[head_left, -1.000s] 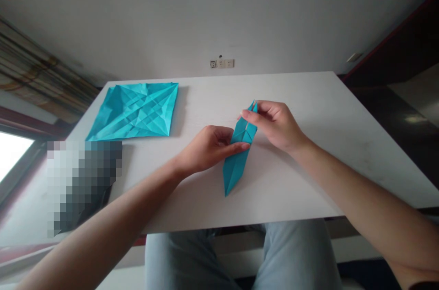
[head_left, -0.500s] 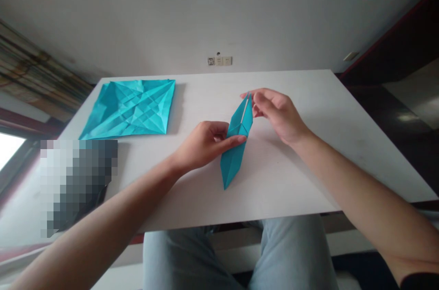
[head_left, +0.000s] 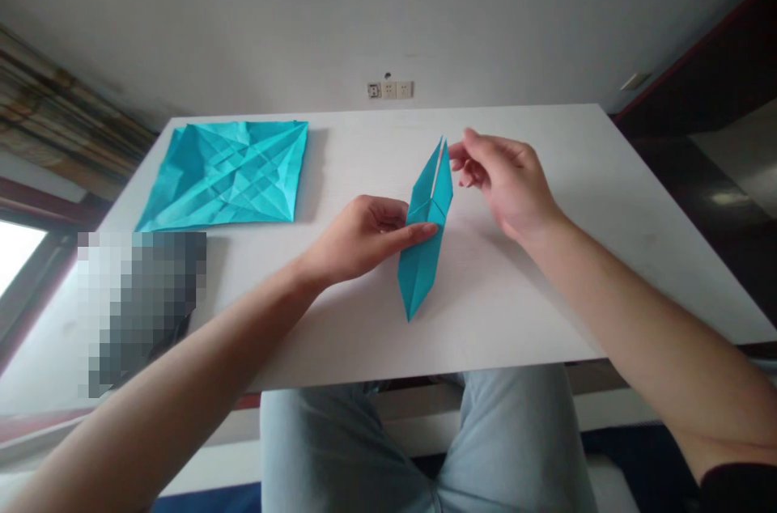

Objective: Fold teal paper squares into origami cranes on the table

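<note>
A folded blue paper [head_left: 423,260], long and narrow with pointed ends, is held above the table. Its upper end is split into two points with a thin gap between them. My left hand [head_left: 364,242] grips it around the middle, thumb across the front and fingers behind. Beside the upper right point is my right hand [head_left: 507,177], thumb raised apart from loosely bent fingers. Its fingertips are close to the flap's edge; whether they touch it I cannot tell.
A creased blue paper sheet [head_left: 227,177] lies at the back left of the white table [head_left: 358,343]. In front of it is a blurred-out, pixelated object [head_left: 146,294]. Wall sockets [head_left: 389,90] are behind the table, and a curtain [head_left: 66,116] hangs at left.
My right hand has drawn slightly right, away from the paper's upper points, and its thumb has lifted. My left hand keeps its hold. The view has shifted a little.
</note>
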{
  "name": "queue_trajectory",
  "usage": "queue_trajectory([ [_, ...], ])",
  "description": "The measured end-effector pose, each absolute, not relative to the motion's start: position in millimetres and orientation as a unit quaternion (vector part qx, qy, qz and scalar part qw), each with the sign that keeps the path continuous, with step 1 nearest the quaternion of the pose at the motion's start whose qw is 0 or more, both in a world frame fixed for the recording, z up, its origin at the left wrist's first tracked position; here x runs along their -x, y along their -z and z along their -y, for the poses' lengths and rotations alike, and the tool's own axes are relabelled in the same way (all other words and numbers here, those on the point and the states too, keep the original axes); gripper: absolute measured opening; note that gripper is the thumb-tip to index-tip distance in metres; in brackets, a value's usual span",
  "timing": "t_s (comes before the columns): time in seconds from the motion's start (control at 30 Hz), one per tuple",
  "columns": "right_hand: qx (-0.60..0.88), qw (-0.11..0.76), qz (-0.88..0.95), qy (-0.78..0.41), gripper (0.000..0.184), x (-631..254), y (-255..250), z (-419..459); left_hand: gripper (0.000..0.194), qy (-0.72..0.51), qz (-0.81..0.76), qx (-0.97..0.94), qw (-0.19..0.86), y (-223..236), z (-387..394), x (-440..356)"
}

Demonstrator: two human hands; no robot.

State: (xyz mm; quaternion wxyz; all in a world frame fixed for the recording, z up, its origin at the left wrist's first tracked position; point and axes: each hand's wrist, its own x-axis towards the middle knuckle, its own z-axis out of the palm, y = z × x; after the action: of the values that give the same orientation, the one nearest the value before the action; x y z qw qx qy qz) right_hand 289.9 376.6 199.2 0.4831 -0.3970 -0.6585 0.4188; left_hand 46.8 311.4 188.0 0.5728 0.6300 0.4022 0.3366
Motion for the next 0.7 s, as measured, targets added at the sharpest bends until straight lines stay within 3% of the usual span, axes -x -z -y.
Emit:
queue_trajectory([
  [0.17, 0.373, 0.422, 0.683, -0.465, 0.064, -295.5, -198.1, -377.0, 0.058, -0.425, -0.417, -0.571, 0.565, -187.7, -318.4, -46.3],
  [0.33, 0.302, 0.404, 0.755, -0.42, 0.064, -296.3, -193.4, -367.4, 0.057, -0.495, -0.424, -0.495, 0.574, -184.7, -328.3, -41.7],
  [0.5, 0.202, 0.341, 0.848, -0.352, 0.033, -299.2, -190.9, -368.0, 0.073, -0.529, -0.444, -0.478, 0.543, -177.4, -332.0, -39.6],
  [0.7, 0.202, 0.358, 0.84, -0.354, 0.026, -296.6, -188.4, -368.3, 0.072, -0.554, -0.442, -0.497, 0.501, -175.6, -328.4, -41.0],
])
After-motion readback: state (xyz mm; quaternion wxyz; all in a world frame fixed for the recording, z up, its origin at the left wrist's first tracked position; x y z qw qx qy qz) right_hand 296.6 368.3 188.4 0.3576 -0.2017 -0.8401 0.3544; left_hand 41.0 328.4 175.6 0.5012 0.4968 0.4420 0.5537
